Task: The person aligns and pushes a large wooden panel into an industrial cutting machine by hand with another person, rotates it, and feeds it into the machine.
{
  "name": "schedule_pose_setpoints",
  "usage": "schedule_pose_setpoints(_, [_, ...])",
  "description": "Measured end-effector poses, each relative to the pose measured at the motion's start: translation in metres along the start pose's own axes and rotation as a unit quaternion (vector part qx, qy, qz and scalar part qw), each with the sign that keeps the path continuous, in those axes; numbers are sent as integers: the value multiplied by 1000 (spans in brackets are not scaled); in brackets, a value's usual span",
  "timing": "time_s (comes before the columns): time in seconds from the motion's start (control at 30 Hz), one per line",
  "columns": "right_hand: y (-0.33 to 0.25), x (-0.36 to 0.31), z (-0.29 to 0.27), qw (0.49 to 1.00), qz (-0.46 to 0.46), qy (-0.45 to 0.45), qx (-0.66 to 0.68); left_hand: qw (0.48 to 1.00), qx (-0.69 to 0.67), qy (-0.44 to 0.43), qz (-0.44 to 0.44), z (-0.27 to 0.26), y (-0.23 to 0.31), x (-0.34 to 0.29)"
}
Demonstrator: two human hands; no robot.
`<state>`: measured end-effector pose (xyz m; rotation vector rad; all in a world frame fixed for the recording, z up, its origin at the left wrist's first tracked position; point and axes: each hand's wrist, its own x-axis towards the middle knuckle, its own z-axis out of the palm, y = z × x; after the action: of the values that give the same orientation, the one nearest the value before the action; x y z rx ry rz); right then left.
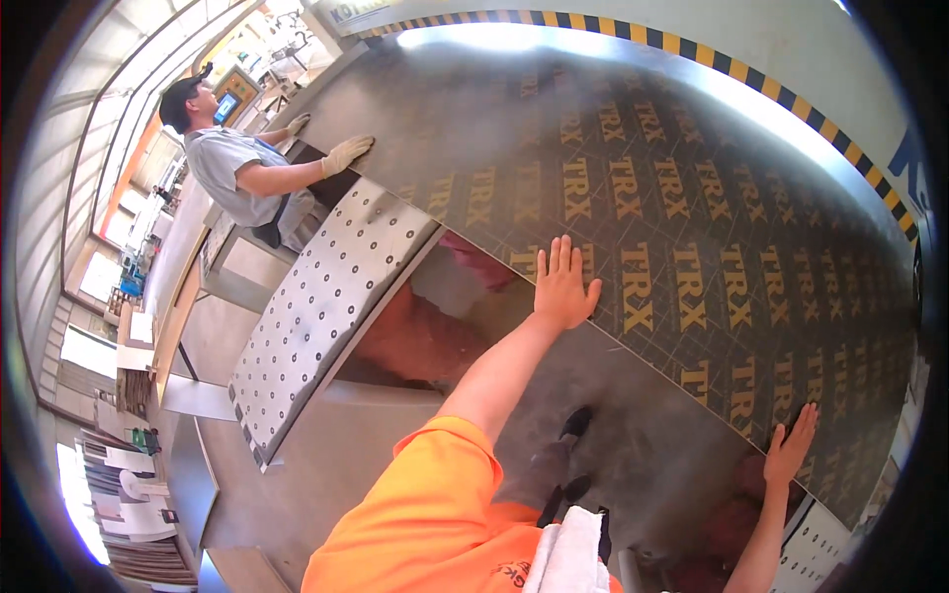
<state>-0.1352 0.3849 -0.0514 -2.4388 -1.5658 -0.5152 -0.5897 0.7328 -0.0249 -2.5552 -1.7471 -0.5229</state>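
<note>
A large dark panel (682,227) with rows of yellow print lies flat in front of me and fills the right half of the head view. My left hand (563,287) rests palm down near its front edge, fingers stretched out. Farther right, my right hand (791,450) also lies flat on the panel close to the same edge. Neither hand grips anything. A co-worker's gloved hand (346,155) touches the panel's left edge.
Left of me is a grey support table (336,287) dotted with small round fittings; a second one (811,549) shows at lower right. The co-worker (237,163) stands at far left. Black-and-yellow striping (741,71) borders a machine behind the panel. Stacked boards (138,558) stand at lower left.
</note>
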Motion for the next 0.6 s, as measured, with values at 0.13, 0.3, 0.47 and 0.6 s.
schedule_pose_setpoints(0.13, [-3,1,-11,1000,-17,-15,8,1000,-2,-5,16,-1,-9,0])
schedule_pose_setpoints(0.3, [-44,5,-71,977,-51,-198,63,968,56,-177,168,-52,-26,-11])
schedule_pose_setpoints(0.47, [-62,10,-57,984,3,-178,-5,955,169,-135,202,-30,-18,-6])
schedule_pose_setpoints(0.6, [-70,17,-45,975,31,-208,-74,958,215,-8,192,4,-19,0])
